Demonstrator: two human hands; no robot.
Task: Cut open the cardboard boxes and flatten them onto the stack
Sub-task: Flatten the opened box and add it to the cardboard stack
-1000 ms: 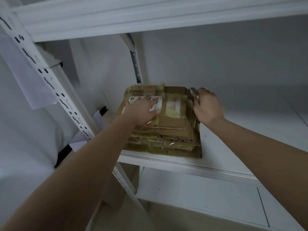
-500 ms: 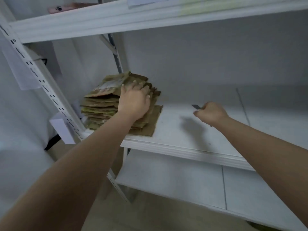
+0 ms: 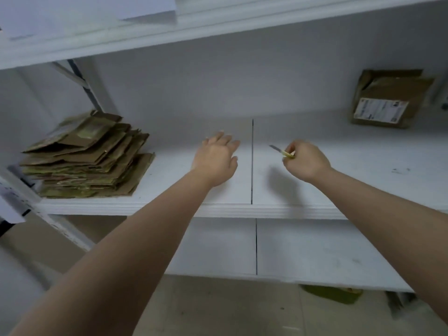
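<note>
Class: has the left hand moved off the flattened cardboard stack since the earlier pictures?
Yes. The left hand has left the stack and now hovers to its right, beside the shelf seam.

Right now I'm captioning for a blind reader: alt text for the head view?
Two bare arms reach over a white shelf; the right hand grips a small knife, the left hand is open. Flattened cardboard is stacked left, a box far right.

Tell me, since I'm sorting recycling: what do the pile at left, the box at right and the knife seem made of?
Pile: flattened brown cardboard, matte, with glossy yellowish tape strips.
Box: the same brown cardboard, dented, with a white paper label.
Knife, in the right hand: thin grey blade, likely metal; yellow handle, probably plastic.
</note>
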